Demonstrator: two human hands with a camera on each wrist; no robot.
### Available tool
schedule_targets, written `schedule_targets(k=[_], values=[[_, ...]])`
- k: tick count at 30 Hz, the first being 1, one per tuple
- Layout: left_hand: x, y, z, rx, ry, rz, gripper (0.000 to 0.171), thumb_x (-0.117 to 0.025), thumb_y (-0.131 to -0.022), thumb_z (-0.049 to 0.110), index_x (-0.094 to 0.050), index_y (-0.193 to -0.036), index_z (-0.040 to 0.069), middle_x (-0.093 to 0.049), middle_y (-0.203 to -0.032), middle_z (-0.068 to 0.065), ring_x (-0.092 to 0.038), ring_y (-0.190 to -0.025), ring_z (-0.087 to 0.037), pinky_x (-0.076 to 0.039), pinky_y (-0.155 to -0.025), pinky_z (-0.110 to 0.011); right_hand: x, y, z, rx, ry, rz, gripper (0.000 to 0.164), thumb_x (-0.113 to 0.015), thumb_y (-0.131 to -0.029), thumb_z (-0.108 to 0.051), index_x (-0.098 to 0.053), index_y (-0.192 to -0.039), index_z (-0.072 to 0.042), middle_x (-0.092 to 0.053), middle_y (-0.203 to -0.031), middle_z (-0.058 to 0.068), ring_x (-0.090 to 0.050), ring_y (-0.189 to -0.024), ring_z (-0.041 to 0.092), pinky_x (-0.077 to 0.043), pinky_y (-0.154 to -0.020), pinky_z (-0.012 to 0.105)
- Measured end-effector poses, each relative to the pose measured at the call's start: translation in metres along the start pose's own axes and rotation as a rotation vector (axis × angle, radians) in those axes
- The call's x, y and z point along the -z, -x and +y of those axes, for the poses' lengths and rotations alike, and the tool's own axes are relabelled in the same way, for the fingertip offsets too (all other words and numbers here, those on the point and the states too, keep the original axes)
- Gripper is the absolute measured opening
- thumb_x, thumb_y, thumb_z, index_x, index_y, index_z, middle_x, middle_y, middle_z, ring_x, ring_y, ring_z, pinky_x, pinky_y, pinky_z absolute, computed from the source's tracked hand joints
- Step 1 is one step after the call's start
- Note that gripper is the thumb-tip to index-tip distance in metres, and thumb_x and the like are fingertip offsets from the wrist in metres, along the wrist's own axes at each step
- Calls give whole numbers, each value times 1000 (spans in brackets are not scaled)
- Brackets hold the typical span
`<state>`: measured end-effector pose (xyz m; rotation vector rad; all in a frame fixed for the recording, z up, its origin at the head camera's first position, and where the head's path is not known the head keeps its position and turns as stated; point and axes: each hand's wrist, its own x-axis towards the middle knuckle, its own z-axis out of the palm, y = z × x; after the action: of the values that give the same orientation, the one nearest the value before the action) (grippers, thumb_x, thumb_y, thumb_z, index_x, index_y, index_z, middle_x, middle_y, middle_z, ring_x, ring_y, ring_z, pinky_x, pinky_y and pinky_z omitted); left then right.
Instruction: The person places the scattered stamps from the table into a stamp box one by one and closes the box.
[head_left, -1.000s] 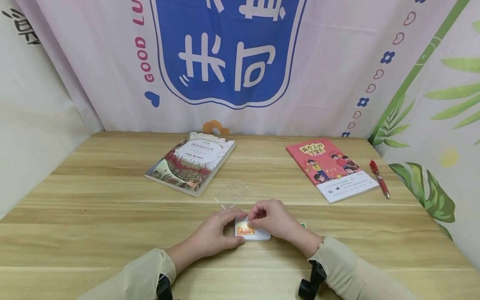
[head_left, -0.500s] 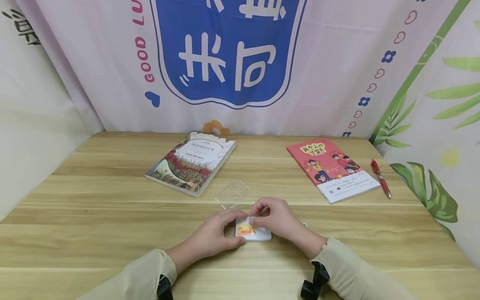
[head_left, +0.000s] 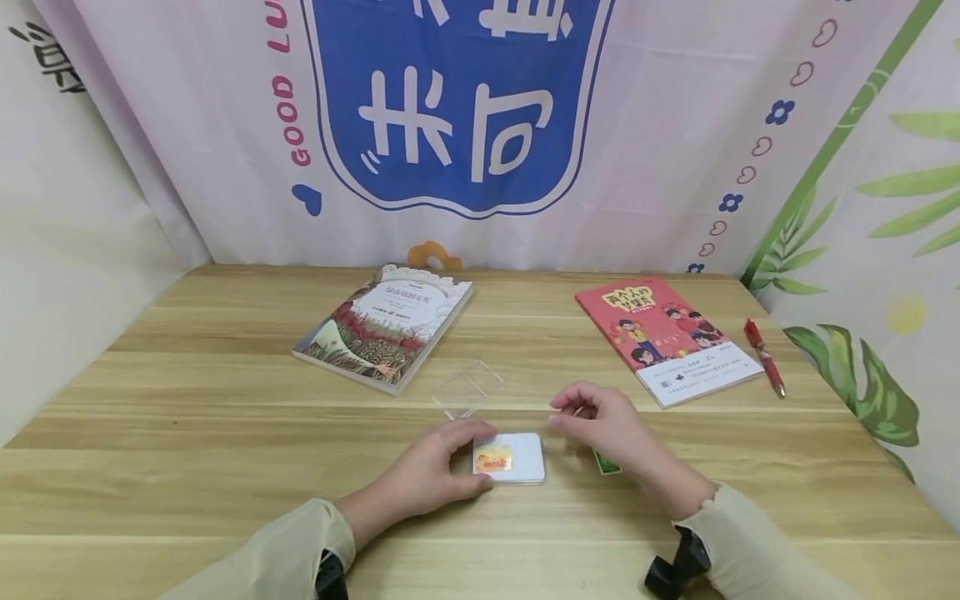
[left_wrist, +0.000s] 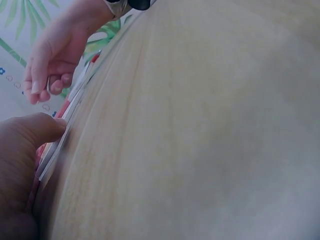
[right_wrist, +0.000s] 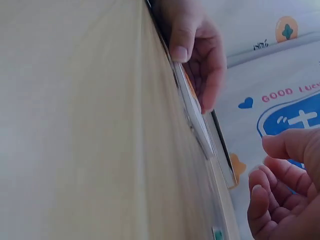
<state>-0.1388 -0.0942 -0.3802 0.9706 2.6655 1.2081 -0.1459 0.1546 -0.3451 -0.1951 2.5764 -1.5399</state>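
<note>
1. Occupying the nearest corners, two beige sleeves (head_left: 262, 550) each carry a black wrist device (head_left: 678, 567).
2. Left hand (head_left: 423, 467): holds the left end of a white pad (head_left: 528, 457), thumb at its near edge, fingers at its far edge.
3. White pad: lies flat on the wooden table (head_left: 225, 400), directly before the person; a small yellow-and-orange picture (head_left: 494, 459) occupies the left part of its top.
4. Green card (head_left: 607, 464): on the table, right of the pad, partly hidden by the right wrist.
5. Right hand (head_left: 607, 421): raised right of the pad and apart from it, fingers loosely bent, a narrow gap between thumb and forefinger.
6. Clear tray (head_left: 471, 384): on the table beyond the pad.
7. Farther back: an illustrated book (head_left: 390, 325) at left; a red book (head_left: 663, 333) at right, a red pen (head_left: 765, 358) just beside it.
8. Background: a printed curtain (head_left: 645, 125) with a blue emblem.
</note>
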Motion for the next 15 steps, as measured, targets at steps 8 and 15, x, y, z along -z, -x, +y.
schedule_targets(k=[8, 15], values=[[-1, 0, -1, -14, -22, -3, 48, -77, -73, 19, -60, -117, 8, -60, -121, -5, -53, -116, -24, -41, -101, -43, 21, 10, 13, -16, 43, 17, 20, -67, -84, -14, -63, -99, -2, -60, -85, 6, -53, -76, 17, -48, -61, 20], [0, 1, 0, -9, -21, 1, 48, -77, -72, 18, -60, -117, 8, -60, -121, -5, -53, -115, -24, -41, -101, -43, 36, 18, 21, -19, 160, -9, 24, -66, -85, -21, -67, -104, -6, -63, -93, 5, -51, -79, 17, -46, -65, 23]])
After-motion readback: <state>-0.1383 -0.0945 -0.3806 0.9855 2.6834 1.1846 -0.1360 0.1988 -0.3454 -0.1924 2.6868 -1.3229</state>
